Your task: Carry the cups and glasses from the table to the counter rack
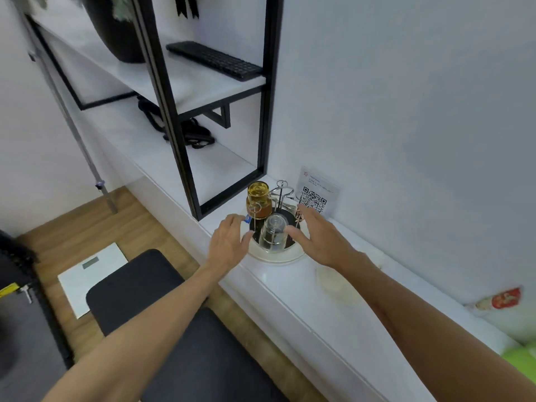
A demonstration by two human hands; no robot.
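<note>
Clear glass: upside down on the near side of the rack, its mouth down on the dark centre of the base, between the two hands.
Left hand: reaches in from the lower left, fingers spread and relaxed; its grip is released and holds nothing. The fingertips sit just beside the clear glass and over the rack's rim; whether they touch the glass cannot be told.
Right hand: reaches in from the lower right, fingers straight and loosely spread, grip released too. One fingertip lies close against the right side of the clear glass; contact is not certain.
Rack: round, cream rim with a dark middle, standing on the worktop near the wall. Thin metal posts rise from it, with a looped wire handle at its far side.
Amber glass: inverted on the rack behind the clear one, toward the left rear, beside the black frame.
Worktop: long white ledge running along the wall; a pale round mat lies on it right of the rack, under the right forearm.
QR card: leaning on the wall just behind the rack.
Shelf unit: black-framed with white shelves, further back and left; a black keyboard lies on an upper shelf, a dark pot beside it.
Floor: wood, with a white scale and a black seat below the arms.
</note>
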